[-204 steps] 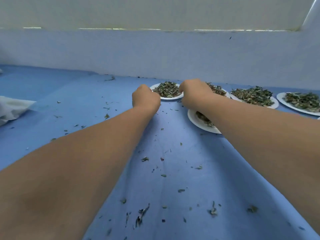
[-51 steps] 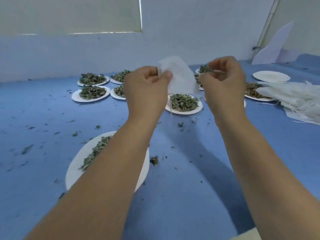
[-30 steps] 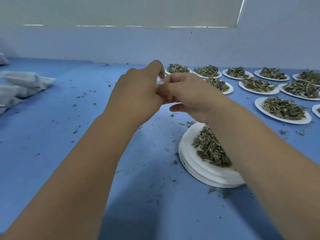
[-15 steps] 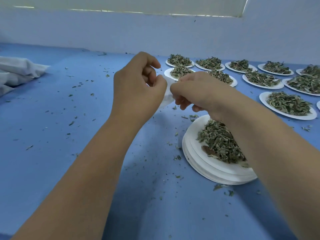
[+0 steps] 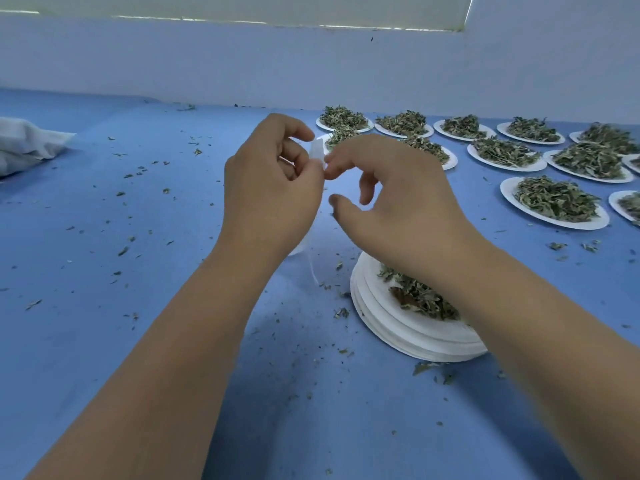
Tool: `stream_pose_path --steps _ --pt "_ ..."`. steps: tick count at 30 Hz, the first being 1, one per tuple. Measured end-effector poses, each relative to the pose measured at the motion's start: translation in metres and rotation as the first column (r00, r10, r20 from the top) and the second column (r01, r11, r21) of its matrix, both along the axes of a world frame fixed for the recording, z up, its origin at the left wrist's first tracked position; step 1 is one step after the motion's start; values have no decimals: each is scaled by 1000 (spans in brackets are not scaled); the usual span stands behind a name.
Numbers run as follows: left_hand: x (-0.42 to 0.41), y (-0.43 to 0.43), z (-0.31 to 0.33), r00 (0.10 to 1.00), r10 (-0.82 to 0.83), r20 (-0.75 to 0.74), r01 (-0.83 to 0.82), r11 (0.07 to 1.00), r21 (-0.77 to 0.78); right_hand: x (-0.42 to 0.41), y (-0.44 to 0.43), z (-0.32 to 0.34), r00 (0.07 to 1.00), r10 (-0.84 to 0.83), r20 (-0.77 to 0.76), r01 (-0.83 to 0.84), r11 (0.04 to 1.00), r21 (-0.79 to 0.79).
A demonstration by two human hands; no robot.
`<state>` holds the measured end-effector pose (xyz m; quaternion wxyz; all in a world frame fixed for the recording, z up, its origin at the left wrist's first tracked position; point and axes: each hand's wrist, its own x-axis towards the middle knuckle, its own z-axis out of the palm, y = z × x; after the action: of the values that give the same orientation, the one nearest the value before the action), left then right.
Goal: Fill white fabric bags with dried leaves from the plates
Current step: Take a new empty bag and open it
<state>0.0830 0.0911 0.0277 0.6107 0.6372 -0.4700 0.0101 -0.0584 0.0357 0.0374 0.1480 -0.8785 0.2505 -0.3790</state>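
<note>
Near edge: both forearms stretched forward over blue desk [image 5: 138, 341]. Just under right wrist: stack of white plates [image 5: 398, 337], flat on desk, small heap of dried leaves [image 5: 419, 299] on top plate, partly hidden by the arm. Leaf crumbs [image 5: 341, 312] strewn round the stack and across desk.

Mid-scene, raised above desk: left hand [image 5: 273, 192], thumb and forefinger curled, pinching top edge of white fabric bag [image 5: 317, 152]. Rest of bag mostly hidden behind the hand; white corner showing below it, thin thread [image 5: 313, 271] dangling. Right hand [image 5: 401, 199] just beside, fingers loosely bent, thumb held apart, nothing gripped; forefinger tip at bag's edge, contact unclear.

Farther right: rows of plates [image 5: 510, 190] heaped with leaves, well apart from the hands. Far left: heap of white cloth [image 5: 31, 147]. Behind all: pale wall [image 5: 242, 64].
</note>
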Motion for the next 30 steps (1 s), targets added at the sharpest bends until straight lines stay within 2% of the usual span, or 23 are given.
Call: stream_pose_path --steps 1,3,6,10,12,15,17,20,22,24,26,28,30 --pt "0 0 1 999 -14 -38 14 1000 5 1 0 -1 999 29 -25 -30 999 -31" --pt "2 2 1 991 -42 -126 44 999 12 1 -1 -2 996 76 -54 -75 997 19" --pt "4 4 1 976 -56 -209 58 998 3 -3 -8 -1 995 43 -87 -46 998 -31" --pt "1 4 3 976 -85 -200 86 996 -5 -3 -8 4 948 26 -317 -64 992 -111" --pt "-1 5 3 976 -103 -194 104 995 -3 -1 -5 6 932 61 -356 -79 996 -35" --pt "-3 5 2 977 -97 -191 100 995 5 3 1 11 949 175 -262 -128 974 184" --pt "-1 5 1 975 -88 -204 89 996 -3 5 1 12 936 218 -275 -146 955 259" --pt "0 5 -1 975 -104 -196 106 994 3 7 -1 13 919 231 -321 -140 949 282" --pt "1 5 -2 970 -182 -163 186 982 8 9 -2 15 911 197 -362 -124 969 214" --pt "10 6 -1 938 -330 -107 341 934 106 8 -4 18 919 183 -350 -125 975 182" --pt "24 8 0 844 -530 -81 528 795 298 7 -5 21 921 230 -316 -175 965 193" --pt "35 9 2 756 -651 -69 603 652 460 5 -5 23 910 280 -307 -213 949 234" --pt "41 5 1 703 -700 -126 650 561 513 2 -7 26 897 322 -304 -247 933 261"
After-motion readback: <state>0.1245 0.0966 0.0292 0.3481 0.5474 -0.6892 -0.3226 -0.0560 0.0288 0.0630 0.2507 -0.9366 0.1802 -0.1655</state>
